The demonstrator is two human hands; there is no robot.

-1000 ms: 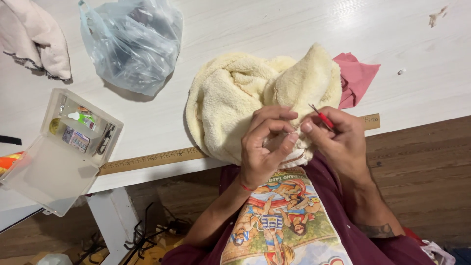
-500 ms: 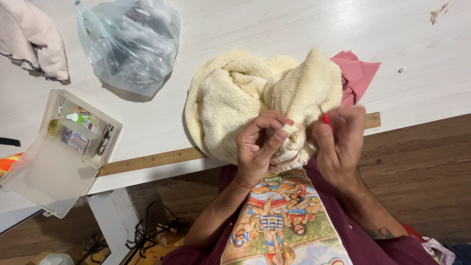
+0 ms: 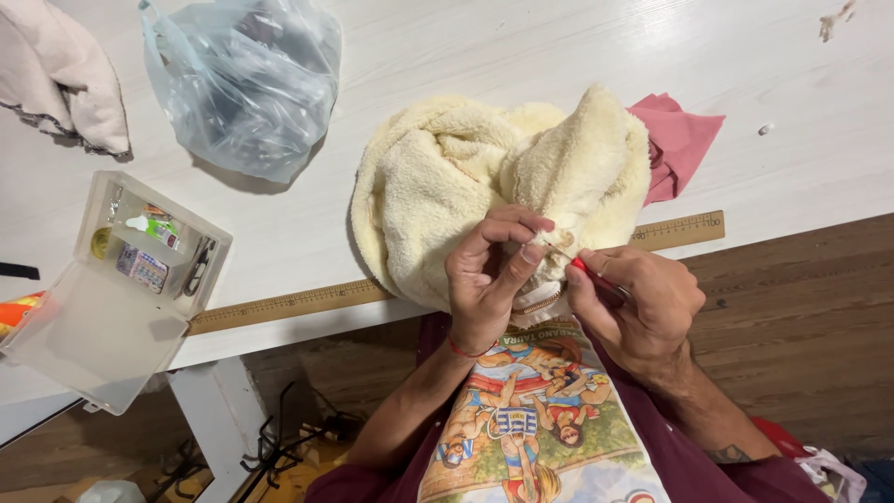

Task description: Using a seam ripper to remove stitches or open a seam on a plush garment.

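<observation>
A cream fleece garment (image 3: 466, 186) lies bunched at the table's front edge. My left hand (image 3: 489, 279) pinches its near edge between thumb and fingers. My right hand (image 3: 633, 307) holds a small red-handled tool (image 3: 587, 270), its thin metal tip pointing at the spot pinched by the left hand. A zipper edge of the garment shows just below the left thumb.
A wooden ruler (image 3: 307, 300) lies along the table's (image 3: 521, 47) front edge. A pink cloth (image 3: 680, 140) sits under the fleece at right. A clear plastic bag (image 3: 247, 84), an open clear sewing box (image 3: 130, 270) and a pale fabric (image 3: 65, 84) lie to the left.
My right hand has come back in toward the left hand, bringing the tool's tip to the pinched fabric. The left hand keeps its grip on the fleece.
</observation>
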